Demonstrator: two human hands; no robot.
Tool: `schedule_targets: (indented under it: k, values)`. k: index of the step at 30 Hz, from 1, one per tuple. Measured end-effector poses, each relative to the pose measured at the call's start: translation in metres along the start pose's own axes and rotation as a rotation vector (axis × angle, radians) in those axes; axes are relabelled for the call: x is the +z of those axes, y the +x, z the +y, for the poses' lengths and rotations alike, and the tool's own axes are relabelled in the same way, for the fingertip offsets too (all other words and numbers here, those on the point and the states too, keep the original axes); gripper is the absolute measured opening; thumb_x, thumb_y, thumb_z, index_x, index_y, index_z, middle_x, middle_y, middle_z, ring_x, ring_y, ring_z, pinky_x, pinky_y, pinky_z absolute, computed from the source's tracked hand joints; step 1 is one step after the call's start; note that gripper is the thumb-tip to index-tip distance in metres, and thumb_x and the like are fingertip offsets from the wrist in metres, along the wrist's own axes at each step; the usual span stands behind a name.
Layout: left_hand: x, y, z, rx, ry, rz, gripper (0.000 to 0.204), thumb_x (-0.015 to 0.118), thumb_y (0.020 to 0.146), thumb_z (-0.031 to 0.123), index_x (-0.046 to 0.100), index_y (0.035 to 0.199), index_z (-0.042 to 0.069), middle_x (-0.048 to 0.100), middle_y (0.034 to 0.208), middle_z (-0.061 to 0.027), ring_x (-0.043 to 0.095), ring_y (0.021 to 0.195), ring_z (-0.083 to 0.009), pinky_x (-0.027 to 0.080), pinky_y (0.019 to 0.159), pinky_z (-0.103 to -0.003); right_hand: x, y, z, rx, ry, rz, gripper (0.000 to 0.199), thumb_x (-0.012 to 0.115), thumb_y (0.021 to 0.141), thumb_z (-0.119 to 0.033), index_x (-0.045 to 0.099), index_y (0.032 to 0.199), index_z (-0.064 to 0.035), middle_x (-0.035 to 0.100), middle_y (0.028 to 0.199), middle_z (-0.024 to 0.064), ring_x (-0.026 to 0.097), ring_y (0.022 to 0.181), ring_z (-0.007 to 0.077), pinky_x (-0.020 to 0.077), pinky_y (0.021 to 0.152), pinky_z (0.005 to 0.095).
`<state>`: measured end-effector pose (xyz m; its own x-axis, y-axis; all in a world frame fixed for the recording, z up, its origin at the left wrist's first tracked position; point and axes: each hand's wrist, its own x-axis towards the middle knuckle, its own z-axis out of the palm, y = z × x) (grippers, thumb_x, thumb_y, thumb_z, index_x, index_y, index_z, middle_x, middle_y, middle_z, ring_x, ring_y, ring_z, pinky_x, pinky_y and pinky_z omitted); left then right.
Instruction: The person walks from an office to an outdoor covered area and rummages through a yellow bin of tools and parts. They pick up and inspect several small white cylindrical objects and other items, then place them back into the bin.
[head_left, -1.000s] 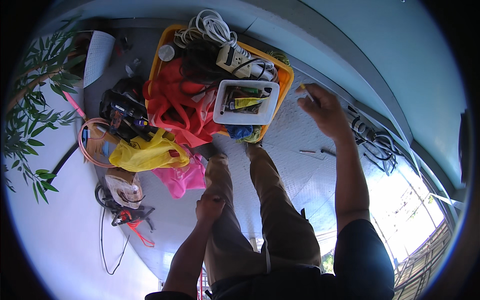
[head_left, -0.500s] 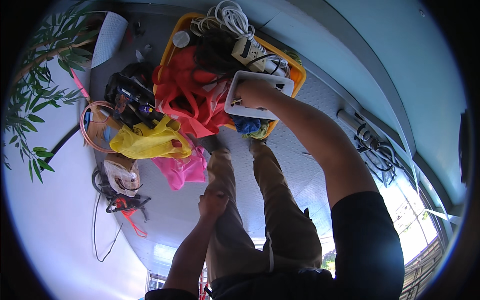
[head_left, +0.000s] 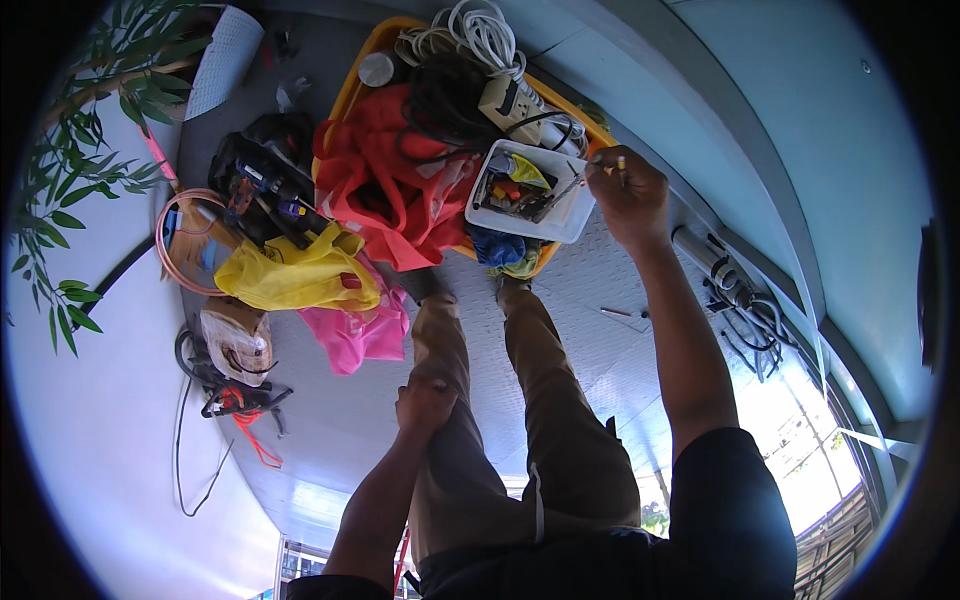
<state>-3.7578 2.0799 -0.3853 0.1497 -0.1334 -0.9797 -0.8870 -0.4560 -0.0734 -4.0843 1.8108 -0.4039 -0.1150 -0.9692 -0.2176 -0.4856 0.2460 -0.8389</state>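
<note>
My right hand is raised at the right edge of a white plastic bin, its fingers closed around a thin, slender tool with a pale yellow end. The tool's exact kind is too small to make out. Inside the bin lie a yellow piece and a jumble of small dark hardware. The bin rests on the right part of a larger yellow-orange crate. My left hand rests on my left knee, fingers curled in, with nothing visible in it.
The crate also carries red fabric bags, coiled white cable and a power strip. To its left lie a drill, yellow bag, pink bag and copper coil. A grey cylinder with hoses lies right.
My right hand has come out of the white bin and moved right, now with a thin tool in it. The bin's contents show. My left hand has stayed on the knee.
</note>
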Motion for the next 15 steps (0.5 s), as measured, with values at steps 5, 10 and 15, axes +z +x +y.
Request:
schedule_targets:
  k: [5, 10, 15]
  values:
    - [-0.001, 0.003, -0.003, 0.023, 0.042, -0.001, 0.039, 0.067, 0.082, 0.042, 0.075, 0.113, 0.02, 0.059, 0.133, -0.0095, 0.057, 0.119, -0.0367, 0.049, 0.103, -0.046, -0.021, -0.019, -0.016, 0.093, 0.167, 0.136, 0.01, 0.066, 0.087, -0.001, 0.07, 0.097, -0.0038, 0.074, 0.085, 0.0033, 0.053, 0.063, 0.0033, 0.0445, 0.057, 0.0228]
    - [0.0, 0.004, -0.005, 0.087, 0.053, 0.101, 0.032, 0.073, 0.081, 0.041, 0.077, 0.102, 0.017, 0.067, 0.117, -0.0133, 0.064, 0.11, -0.0357, 0.052, 0.098, -0.046, -0.026, -0.028, -0.024, 0.048, 0.002, 0.121, 0.017, 0.071, 0.085, 0.0, 0.07, 0.101, -0.0054, 0.076, 0.09, 0.0031, 0.061, 0.067, 0.0051, 0.0494, 0.06, 0.0239]
    - [0.0, 0.003, -0.004, 0.089, 0.065, 0.116, 0.032, 0.073, 0.081, 0.041, 0.077, 0.102, 0.017, 0.067, 0.116, -0.0134, 0.064, 0.109, -0.0356, 0.052, 0.098, -0.045, -0.016, -0.017, -0.017, -0.093, -0.078, 0.067, 0.016, 0.075, 0.085, -0.009, 0.071, 0.1, -0.0076, 0.076, 0.09, 0.0075, 0.074, 0.077, 0.0163, 0.0561, 0.066, 0.0304]
